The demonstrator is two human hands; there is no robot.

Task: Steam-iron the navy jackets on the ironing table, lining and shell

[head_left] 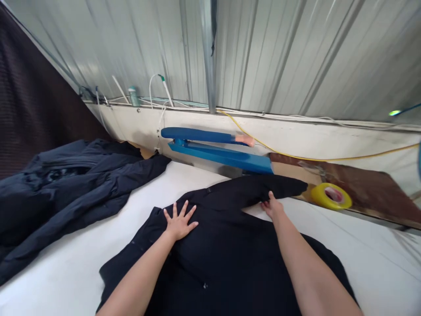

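A black long-sleeved garment (226, 245) lies spread on a white table (368, 263) in front of me. My left hand (178, 223) rests flat on its upper part, fingers spread wide. Farther right, my right hand (272, 206) pinches the lower edge of the garment's sleeve, thumb on top and fingers partly hidden beneath the cloth. That sleeve stretches away to the right, its cuff close to a roll of yellow tape.
Dark padded jackets (72, 184) are piled at the left. A blue sleeve-ironing board (217, 151) stands along the back wall. The yellow tape roll (331, 196) lies on a brown board (375, 184) at the right. A yellow cable (296, 156) runs along the wall.
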